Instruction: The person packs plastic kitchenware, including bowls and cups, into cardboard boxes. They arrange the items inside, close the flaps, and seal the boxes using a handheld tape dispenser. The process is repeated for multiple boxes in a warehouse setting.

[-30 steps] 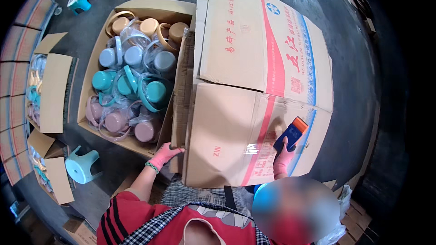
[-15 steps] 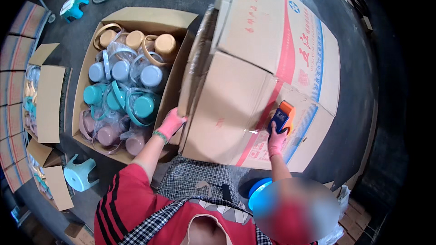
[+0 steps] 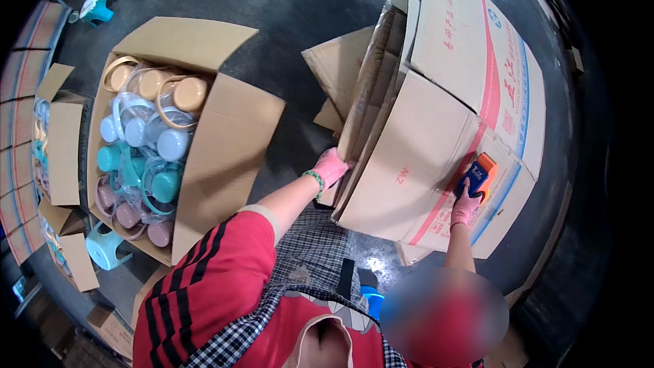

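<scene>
A large printed cardboard box (image 3: 436, 157) with red and blue bands fills the right side, tilted, its side flaps standing out to the left. My left hand (image 3: 331, 167), in a pink glove, is closed on the lower edge of those flaps. On the box's near face my right hand (image 3: 465, 208), also pink-gloved, grips a blue and orange tape dispenser (image 3: 479, 176); its fingers are partly hidden behind the tool. Left of my left arm stands an open carton (image 3: 225, 143) filled with rows of plastic-wrapped, handled containers (image 3: 165, 184) in peach, light blue, teal and mauve.
Further left are smaller open cartons (image 3: 68, 153) and a stack of flat printed boxes (image 3: 27, 75). A light-blue stool (image 3: 105, 249) stands beside them, another stool (image 3: 101, 5) at the far left. Loose cardboard (image 3: 337, 61) lies behind the large box.
The large box has shifted right, away from the filled carton, with both my hands moving along with it. A gap of floor now shows between them, and the carton's right flap has swung outward.
</scene>
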Action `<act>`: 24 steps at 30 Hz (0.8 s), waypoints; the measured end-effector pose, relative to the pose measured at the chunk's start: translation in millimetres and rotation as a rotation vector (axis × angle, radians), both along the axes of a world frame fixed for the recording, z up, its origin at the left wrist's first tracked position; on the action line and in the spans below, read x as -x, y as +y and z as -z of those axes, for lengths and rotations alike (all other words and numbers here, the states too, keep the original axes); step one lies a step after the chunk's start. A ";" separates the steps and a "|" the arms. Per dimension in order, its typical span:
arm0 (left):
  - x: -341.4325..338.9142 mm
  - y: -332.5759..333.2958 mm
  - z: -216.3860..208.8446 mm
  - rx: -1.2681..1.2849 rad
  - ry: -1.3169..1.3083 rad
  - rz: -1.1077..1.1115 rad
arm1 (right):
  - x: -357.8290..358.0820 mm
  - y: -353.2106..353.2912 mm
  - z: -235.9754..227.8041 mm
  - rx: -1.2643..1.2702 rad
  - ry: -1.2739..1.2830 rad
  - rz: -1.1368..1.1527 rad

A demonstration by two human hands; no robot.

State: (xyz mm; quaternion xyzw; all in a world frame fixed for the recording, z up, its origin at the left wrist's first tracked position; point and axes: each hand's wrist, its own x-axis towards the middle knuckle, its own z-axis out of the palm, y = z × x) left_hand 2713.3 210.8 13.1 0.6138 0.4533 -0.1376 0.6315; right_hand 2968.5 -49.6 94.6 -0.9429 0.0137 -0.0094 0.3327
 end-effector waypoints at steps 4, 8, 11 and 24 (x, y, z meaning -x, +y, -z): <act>10.2 -38.1 8.4 0.041 0.001 -0.108 | 0.1 -14.2 7.4 0.022 0.108 0.041; 8.6 -29.5 -26.0 0.053 0.053 -0.097 | 9.9 -20.2 12.4 -0.081 0.101 0.081; 11.3 -29.4 -8.5 0.082 0.028 -0.128 | 10.5 -16.9 12.0 -0.193 0.118 0.040; 45.2 8.1 -64.2 -0.167 0.002 -0.058 | 66.5 -12.7 -43.1 -0.105 0.156 -0.199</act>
